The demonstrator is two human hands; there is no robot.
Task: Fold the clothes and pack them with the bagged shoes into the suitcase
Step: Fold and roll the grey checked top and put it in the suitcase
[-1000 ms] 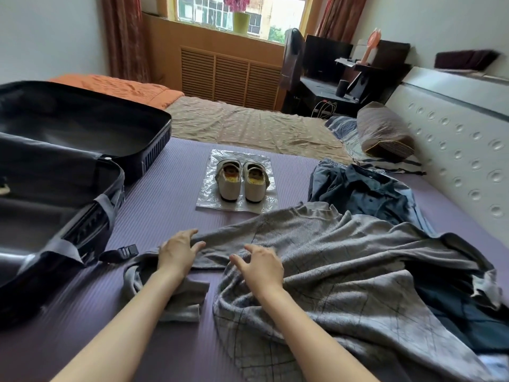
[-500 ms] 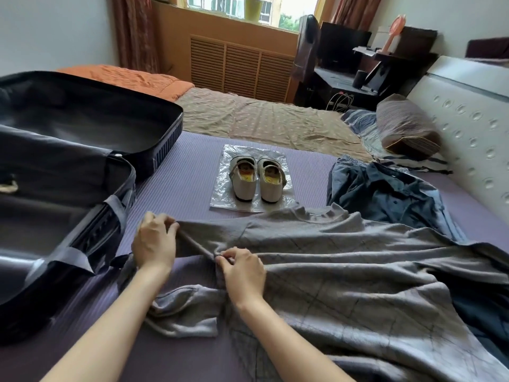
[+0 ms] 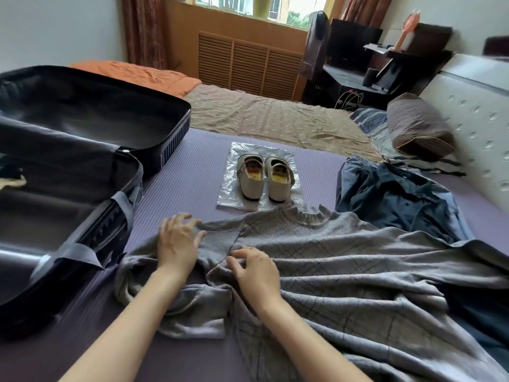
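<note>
Grey checked shirt [image 3: 344,260] lies rumpled, one dark blue garment [image 3: 399,199] beside it, two cream shoes [image 3: 252,179] beyond; left hand [image 3: 179,241] and right hand [image 3: 256,270] rest on it, fingers loose, grasping nothing.

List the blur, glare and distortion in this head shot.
Head view: motion blur smears the left hand, most at the fingertips, and softens the suitcase rim nearest the camera. The window is partly blown out. The wide lens tilts the headboard at the right edge. The shoes are sharp mid-frame.
</note>
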